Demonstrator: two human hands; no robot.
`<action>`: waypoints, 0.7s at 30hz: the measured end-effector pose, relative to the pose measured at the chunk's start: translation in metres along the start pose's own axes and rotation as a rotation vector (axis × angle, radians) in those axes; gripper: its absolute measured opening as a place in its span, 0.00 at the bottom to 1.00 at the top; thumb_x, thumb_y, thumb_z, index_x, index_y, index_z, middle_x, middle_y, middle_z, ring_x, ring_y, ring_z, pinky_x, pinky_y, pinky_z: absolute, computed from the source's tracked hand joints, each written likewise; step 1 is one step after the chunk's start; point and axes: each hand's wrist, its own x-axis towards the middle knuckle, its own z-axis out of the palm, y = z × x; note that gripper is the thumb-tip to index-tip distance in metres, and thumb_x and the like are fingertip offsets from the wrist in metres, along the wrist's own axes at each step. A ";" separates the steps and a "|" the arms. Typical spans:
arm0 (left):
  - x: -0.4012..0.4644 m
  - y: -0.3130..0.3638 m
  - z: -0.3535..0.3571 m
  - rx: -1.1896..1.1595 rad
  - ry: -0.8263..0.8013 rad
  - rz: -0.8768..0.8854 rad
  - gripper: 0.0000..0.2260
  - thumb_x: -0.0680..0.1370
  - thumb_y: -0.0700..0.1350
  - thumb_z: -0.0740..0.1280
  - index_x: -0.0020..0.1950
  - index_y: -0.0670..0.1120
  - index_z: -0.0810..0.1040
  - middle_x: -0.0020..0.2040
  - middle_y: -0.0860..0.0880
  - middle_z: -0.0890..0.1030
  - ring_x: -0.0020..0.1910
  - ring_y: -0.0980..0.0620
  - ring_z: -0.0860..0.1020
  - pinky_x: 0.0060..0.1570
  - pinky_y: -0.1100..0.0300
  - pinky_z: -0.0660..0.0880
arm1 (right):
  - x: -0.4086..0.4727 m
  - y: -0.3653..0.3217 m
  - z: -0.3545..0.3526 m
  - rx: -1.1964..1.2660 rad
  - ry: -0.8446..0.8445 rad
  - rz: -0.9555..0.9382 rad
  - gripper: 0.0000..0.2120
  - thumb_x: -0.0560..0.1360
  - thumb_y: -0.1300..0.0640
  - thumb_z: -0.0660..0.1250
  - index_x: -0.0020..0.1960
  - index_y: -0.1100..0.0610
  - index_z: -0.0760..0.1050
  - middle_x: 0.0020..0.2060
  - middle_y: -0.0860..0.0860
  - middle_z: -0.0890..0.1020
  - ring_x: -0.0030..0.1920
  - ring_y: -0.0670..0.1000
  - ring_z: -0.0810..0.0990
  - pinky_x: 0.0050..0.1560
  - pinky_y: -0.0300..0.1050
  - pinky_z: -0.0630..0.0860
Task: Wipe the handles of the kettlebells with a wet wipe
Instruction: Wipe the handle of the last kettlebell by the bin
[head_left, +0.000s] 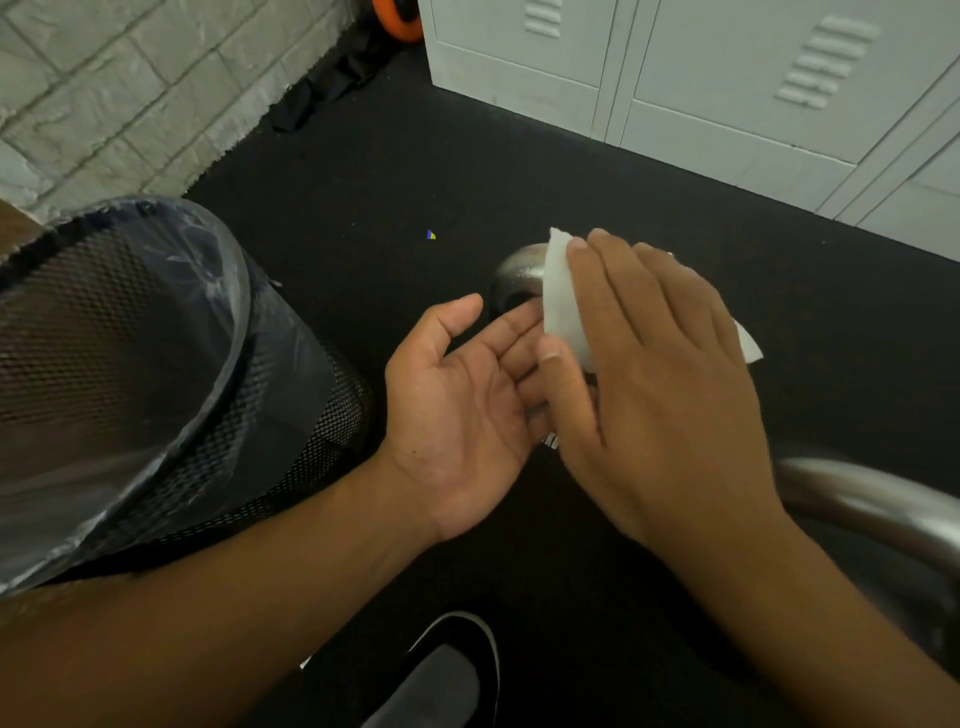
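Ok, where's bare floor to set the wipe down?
Open black floor lies between the mesh bin, the lockers and the far kettlebell handle. It is crowded nearer: both hands, the wipe, the near handle and a shoe.

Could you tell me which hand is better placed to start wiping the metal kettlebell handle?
Right. The right hand already holds the white wet wipe over the silver kettlebell handle; the left hand lies palm-up, holding nothing.
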 end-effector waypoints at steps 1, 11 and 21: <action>0.000 -0.001 0.000 0.024 0.018 0.014 0.28 0.83 0.58 0.52 0.77 0.44 0.71 0.71 0.41 0.78 0.68 0.44 0.78 0.70 0.46 0.72 | -0.001 0.004 -0.002 0.006 -0.004 0.003 0.31 0.85 0.43 0.49 0.81 0.59 0.63 0.78 0.57 0.70 0.78 0.58 0.67 0.80 0.55 0.58; -0.012 -0.015 0.013 0.539 0.369 0.279 0.16 0.86 0.49 0.56 0.64 0.48 0.80 0.55 0.49 0.87 0.56 0.52 0.85 0.57 0.51 0.79 | 0.020 -0.009 -0.002 0.022 -0.057 0.005 0.31 0.84 0.43 0.49 0.79 0.59 0.66 0.76 0.57 0.72 0.77 0.58 0.69 0.79 0.54 0.59; -0.012 -0.014 0.023 1.539 0.129 1.059 0.17 0.84 0.37 0.59 0.73 0.39 0.74 0.75 0.43 0.73 0.78 0.49 0.67 0.77 0.52 0.65 | -0.035 0.012 -0.008 0.359 0.091 0.227 0.32 0.82 0.47 0.52 0.84 0.56 0.57 0.83 0.51 0.60 0.83 0.47 0.53 0.83 0.48 0.52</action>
